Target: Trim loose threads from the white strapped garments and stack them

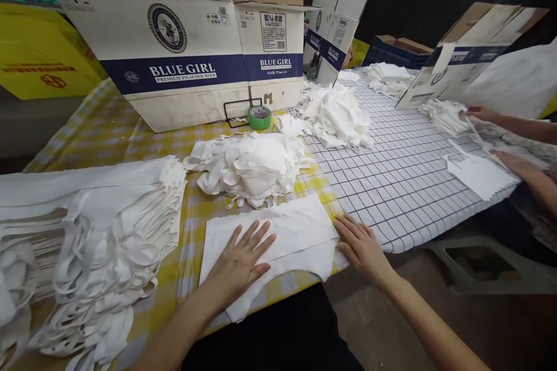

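A white fabric piece (289,231) lies folded at the near edge of the table, on the yellow checked cloth (130,139). My left hand (241,261) rests flat on its left half, fingers spread. At the piece's right edge my right hand (360,246) lies with fingers stretched out, fingertips touching the fabric. Just behind the piece sits a loose heap of white fabric pieces (248,165). A tall stack of folded white pieces (87,243) fills the table to my left.
Blue Girl cardboard boxes (183,52) stand along the back, with a green tape roll (260,117) in front. Another white heap (337,116) lies on the black-grid cloth (391,179). At right, another person's hands (513,162) press a white piece (476,174). A grey stool (478,261) stands below.
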Demonstrator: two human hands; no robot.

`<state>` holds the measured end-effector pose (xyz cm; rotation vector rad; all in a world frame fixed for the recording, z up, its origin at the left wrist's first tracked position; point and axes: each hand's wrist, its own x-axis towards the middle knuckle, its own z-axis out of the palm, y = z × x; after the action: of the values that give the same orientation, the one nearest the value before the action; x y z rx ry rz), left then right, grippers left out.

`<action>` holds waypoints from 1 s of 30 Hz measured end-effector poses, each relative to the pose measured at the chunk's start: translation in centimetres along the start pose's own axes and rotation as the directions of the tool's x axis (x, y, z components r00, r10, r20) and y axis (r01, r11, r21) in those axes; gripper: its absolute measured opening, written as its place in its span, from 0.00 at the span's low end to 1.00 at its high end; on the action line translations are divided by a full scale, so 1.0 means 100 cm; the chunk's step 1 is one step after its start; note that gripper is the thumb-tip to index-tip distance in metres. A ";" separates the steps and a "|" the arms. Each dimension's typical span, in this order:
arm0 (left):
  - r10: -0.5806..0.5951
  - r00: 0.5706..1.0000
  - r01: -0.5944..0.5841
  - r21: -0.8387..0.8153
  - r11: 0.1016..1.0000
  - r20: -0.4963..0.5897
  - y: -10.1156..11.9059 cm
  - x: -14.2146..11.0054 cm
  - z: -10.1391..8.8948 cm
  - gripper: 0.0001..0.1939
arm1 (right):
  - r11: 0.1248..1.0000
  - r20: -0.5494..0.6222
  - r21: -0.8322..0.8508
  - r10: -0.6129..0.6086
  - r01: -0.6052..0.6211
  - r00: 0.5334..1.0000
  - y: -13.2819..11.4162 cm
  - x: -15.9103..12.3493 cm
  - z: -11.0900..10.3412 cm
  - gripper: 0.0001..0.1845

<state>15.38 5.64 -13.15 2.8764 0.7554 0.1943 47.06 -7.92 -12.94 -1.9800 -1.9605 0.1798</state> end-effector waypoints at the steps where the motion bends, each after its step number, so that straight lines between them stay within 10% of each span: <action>1: -0.006 1.000 0.006 -0.010 1.000 0.007 0.000 -0.001 -0.001 0.28 | 0.994 -0.073 0.082 0.083 -0.077 0.994 -0.007 -0.017 0.002 0.18; 8: 0.071 0.997 -0.069 -0.110 0.992 0.014 0.040 0.041 -0.007 0.27 | 0.530 0.090 0.658 0.650 -0.535 0.754 -0.072 -0.089 0.082 0.18; 14: 0.113 0.991 -0.106 -0.094 0.990 0.072 0.070 0.068 0.012 0.28 | 0.289 0.235 0.834 0.585 -0.471 0.776 -0.095 -0.072 0.100 0.19; 30: 0.114 0.990 -0.105 -0.102 0.989 0.083 0.067 0.068 0.027 0.28 | 0.797 0.029 0.363 0.508 -0.483 0.861 -0.032 -0.209 0.012 0.13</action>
<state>24.91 2.99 -13.99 2.8141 0.5564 0.1120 42.90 -28.47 -16.16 -2.1586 -1.2076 0.5489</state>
